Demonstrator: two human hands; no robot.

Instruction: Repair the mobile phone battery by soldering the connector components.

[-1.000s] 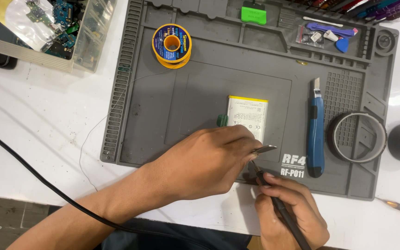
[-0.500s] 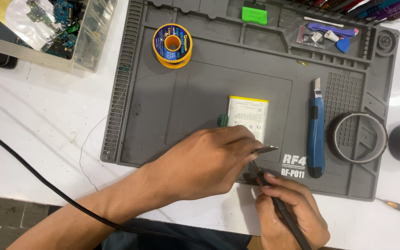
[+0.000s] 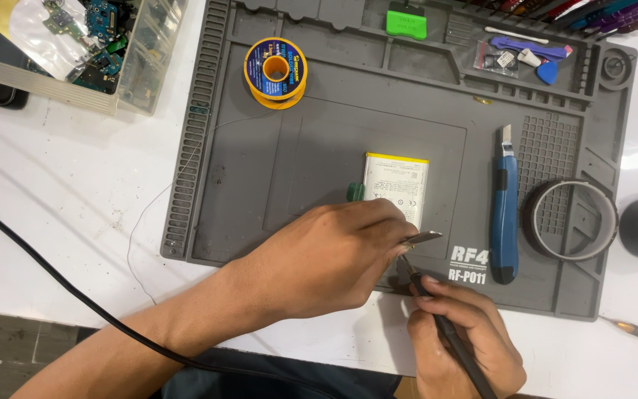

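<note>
- The left hand (image 3: pixel 326 258) lies knuckles-up across the grey repair mat's (image 3: pixel 245 177) near edge, fingers pinched on metal tweezers (image 3: pixel 422 238).
- The right hand (image 3: pixel 467 340) grips a black soldering iron (image 3: pixel 444 325) like a pen, tip up under the tweezers.
- A white phone battery (image 3: pixel 396 185) lies mid-mat just beyond the left hand; a blue utility knife (image 3: pixel 504 214) sits to its right.
- A solder spool (image 3: pixel 275 72) sits near the mat's far left corner.

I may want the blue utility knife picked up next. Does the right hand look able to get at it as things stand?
Probably yes, once freed: the blue utility knife lies uncovered on the grey mat, just up and right of the right hand, with nothing between them. But that hand is gripping a black soldering iron, so it is occupied.
</note>
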